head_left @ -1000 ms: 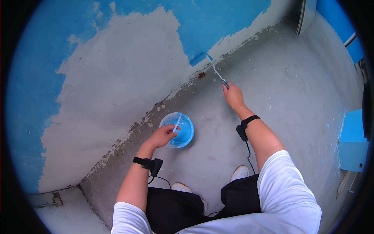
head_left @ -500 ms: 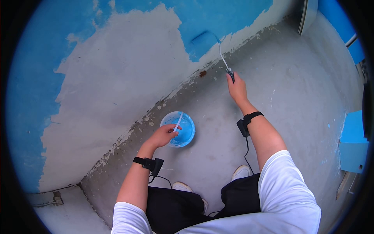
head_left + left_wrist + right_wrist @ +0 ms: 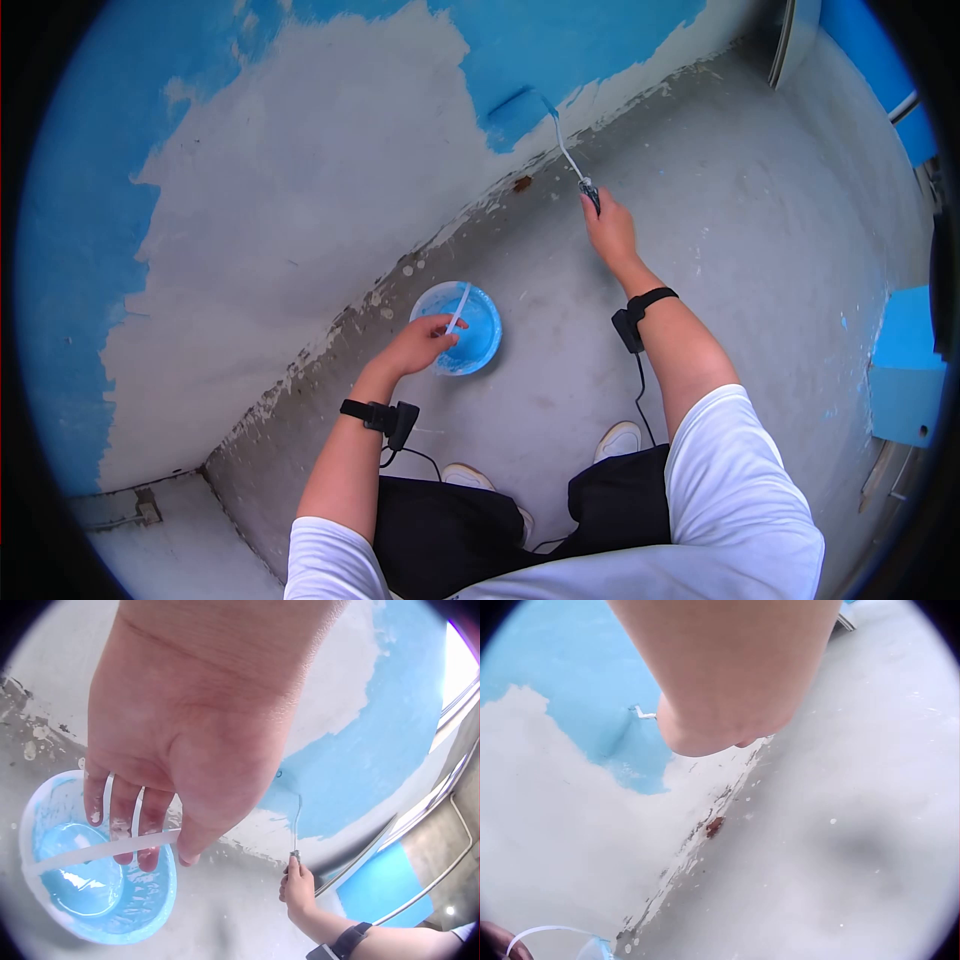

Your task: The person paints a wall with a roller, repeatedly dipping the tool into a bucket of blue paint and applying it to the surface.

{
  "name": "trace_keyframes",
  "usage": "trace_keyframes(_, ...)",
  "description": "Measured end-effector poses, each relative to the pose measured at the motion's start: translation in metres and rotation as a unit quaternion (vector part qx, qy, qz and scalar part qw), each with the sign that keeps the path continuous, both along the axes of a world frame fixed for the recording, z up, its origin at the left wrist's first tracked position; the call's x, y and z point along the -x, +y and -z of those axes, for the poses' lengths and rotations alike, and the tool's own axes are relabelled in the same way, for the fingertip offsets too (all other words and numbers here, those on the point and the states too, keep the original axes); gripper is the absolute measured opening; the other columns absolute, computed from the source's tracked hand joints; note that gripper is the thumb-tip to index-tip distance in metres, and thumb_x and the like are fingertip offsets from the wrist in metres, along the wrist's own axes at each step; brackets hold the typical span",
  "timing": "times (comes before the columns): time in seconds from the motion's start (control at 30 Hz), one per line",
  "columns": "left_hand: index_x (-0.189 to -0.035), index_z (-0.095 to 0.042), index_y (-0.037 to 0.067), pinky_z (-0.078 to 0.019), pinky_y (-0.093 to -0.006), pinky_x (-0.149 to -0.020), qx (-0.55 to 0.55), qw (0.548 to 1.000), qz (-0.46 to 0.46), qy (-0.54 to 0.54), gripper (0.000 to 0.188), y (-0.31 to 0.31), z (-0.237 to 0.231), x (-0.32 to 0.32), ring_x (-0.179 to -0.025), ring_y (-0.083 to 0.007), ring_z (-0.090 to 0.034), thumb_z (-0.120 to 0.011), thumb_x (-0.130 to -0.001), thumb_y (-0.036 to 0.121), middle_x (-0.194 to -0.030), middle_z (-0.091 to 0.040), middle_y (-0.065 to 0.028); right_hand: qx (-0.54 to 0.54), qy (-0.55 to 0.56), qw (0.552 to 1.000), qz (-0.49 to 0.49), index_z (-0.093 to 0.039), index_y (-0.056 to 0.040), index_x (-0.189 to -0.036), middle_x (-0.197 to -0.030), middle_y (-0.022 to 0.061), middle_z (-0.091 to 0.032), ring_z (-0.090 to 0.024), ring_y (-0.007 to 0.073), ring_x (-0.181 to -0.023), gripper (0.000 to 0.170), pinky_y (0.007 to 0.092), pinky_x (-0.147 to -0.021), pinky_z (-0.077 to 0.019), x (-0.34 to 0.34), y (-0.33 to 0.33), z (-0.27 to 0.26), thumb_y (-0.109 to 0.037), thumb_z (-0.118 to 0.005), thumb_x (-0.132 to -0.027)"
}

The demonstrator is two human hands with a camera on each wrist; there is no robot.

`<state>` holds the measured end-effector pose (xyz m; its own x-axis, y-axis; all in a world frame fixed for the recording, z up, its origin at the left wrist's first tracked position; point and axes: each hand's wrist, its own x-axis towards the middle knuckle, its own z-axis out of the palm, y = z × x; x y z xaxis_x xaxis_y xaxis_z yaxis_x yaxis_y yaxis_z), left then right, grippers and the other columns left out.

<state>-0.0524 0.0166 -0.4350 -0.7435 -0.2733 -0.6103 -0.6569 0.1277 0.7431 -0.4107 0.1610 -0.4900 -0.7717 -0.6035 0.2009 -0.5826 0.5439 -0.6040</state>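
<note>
"What stood farthest left?"

"The wall (image 3: 290, 160), blue on its left and upper parts, with a big pale patch between. It ran slantwise along the grey floor (image 3: 540, 380)."

"And the left hand (image 3: 416, 346)?"

"Just right of the patch's lower edge, near the wall. Its fingers were loosely bent, nearly closed, with the white handle (image 3: 461, 304) held between them and the thumb."

"The bucket (image 3: 485, 345)?"

"Below that handle, round, with blue paint (image 3: 82, 881) inside and smeared up its walls. I couldn't tell whether it rested on the floor or hung."

"Then the roller (image 3: 565, 145)?"

"Up and to the right of the bucket. Its head lay over the wall's blue area, near that area's lower edge, and its bent rod slanted down to the dark grip (image 3: 591, 194)."

"Who had that?"

"The right hand (image 3: 612, 234), closed round it, well apart from the bucket. Farthest right, past the bare floor, was a blue box-like thing (image 3: 905, 345)."
</note>
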Motion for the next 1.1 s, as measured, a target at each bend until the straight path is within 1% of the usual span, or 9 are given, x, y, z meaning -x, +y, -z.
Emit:
trace_keyframes(0.07,-0.121,-0.065,0.009,-0.0497,-0.0293,-0.083,0.001,1.000,0.002,0.002,0.026,0.001,-0.001,0.001,-0.090,-0.0117,-0.060,-0.059,-0.096,0.012,-0.096,-0.066,-0.0019,0.017,-0.003,1.000,0.001,-0.058,-0.0030,-0.095,-0.074,0.0256,-0.065,-0.063,0.0478,-0.071,0.034,0.0560,-0.062,-0.0488,-0.007,-0.005,0.001,-0.037,-0.057,-0.097)
trace_keyframes(0.27,-0.121,-0.065,0.009,-0.0499,-0.0295,-0.083,-0.007,1.000,0.000,0.005,0.026,0.001,0.001,0.001,-0.089,-0.0120,-0.060,-0.059,-0.095,0.012,-0.096,-0.066,-0.0020,-0.056,-0.035,0.998,0.024,-0.059,-0.0015,-0.096,-0.074,0.0264,-0.064,-0.062,0.0476,-0.072,0.034,0.0551,-0.063,-0.0473,-0.015,0.002,0.006,-0.035,-0.057,-0.098)
trace_keyframes(0.33,-0.119,-0.065,0.010,-0.0502,-0.0332,-0.082,-0.001,1.000,-0.004,0.017,0.026,0.000,0.003,0.001,-0.087,-0.0166,-0.062,-0.062,-0.094,0.016,-0.093,-0.068,-0.0069,-0.085,-0.022,0.996,0.019,-0.059,-0.0015,-0.096,-0.075,0.0267,-0.064,-0.062,0.0476,-0.073,0.034,0.0553,-0.063,-0.0477,-0.014,0.005,0.005,-0.036,-0.057,-0.097)
trace_keyframes(0.47,-0.119,-0.065,0.010,-0.0501,-0.0330,-0.082,0.005,1.000,0.002,0.014,0.027,0.001,-0.001,0.003,-0.087,-0.0166,-0.062,-0.062,-0.094,0.017,-0.094,-0.068,-0.0070,-0.097,-0.018,0.995,0.016,-0.058,-0.0025,-0.094,-0.074,0.0250,-0.065,-0.064,0.0463,-0.073,0.036,0.0554,-0.064,-0.0498,-0.011,0.007,0.000,-0.039,-0.056,-0.097)
trace_keyframes(0.57,-0.120,-0.065,0.009,-0.0500,-0.0296,-0.082,0.007,1.000,0.004,-0.009,0.026,0.002,-0.003,0.002,-0.089,-0.0122,-0.060,-0.060,-0.095,0.013,-0.096,-0.066,-0.0022,-0.050,-0.011,0.999,0.000,-0.059,-0.0018,-0.095,-0.075,0.0265,-0.064,-0.062,0.0478,-0.073,0.034,0.0551,-0.063,-0.0474,-0.009,0.005,-0.009,-0.036,-0.057,-0.097)
trace_keyframes(0.63,-0.118,-0.066,0.010,-0.0500,-0.0335,-0.083,0.012,1.000,0.000,0.002,0.026,0.002,-0.001,0.000,-0.088,-0.0170,-0.062,-0.061,-0.094,0.018,-0.095,-0.068,-0.0075,0.017,-0.017,1.000,-0.015,-0.058,-0.0018,-0.094,-0.074,0.0260,-0.064,-0.061,0.0478,-0.072,0.033,0.0543,-0.061,-0.0471,-0.013,0.000,-0.015,-0.035,-0.058,-0.097)
trace_keyframes(0.77,-0.118,-0.066,0.011,-0.0500,-0.0339,-0.083,0.018,1.000,-0.003,0.008,0.027,0.002,0.000,-0.001,-0.088,-0.0175,-0.062,-0.061,-0.093,0.018,-0.095,-0.068,-0.0080,0.018,-0.018,1.000,-0.003,-0.058,-0.0014,-0.093,-0.073,0.0261,-0.064,-0.061,0.0477,-0.071,0.033,0.0541,-0.060,-0.0467,-0.024,-0.012,-0.017,-0.034,-0.059,-0.096)
trace_keyframes(1.03,-0.119,-0.066,0.011,-0.0499,-0.0343,-0.083,0.011,1.000,-0.009,-0.004,0.028,0.002,-0.003,0.000,-0.088,-0.0181,-0.062,-0.062,-0.093,0.018,-0.095,-0.068,-0.0079,-0.083,-0.001,0.997,0.005,-0.057,-0.0023,-0.090,-0.071,0.0239,-0.065,-0.063,0.0467,-0.068,0.035,0.0548,-0.060,-0.0493,-0.021,0.004,0.006,-0.037,-0.057,-0.097)
trace_keyframes(1.1,-0.119,-0.066,0.011,-0.0499,-0.0342,-0.083,0.017,1.000,-0.006,0.000,0.028,0.003,-0.004,0.001,-0.087,-0.0181,-0.062,-0.062,-0.093,0.018,-0.095,-0.068,-0.0078,-0.075,0.002,0.997,0.006,-0.057,-0.0026,-0.090,-0.071,0.0238,-0.065,-0.063,0.0463,-0.068,0.035,0.0546,-0.060,-0.0492,-0.022,0.005,0.005,-0.037,-0.058,-0.097)
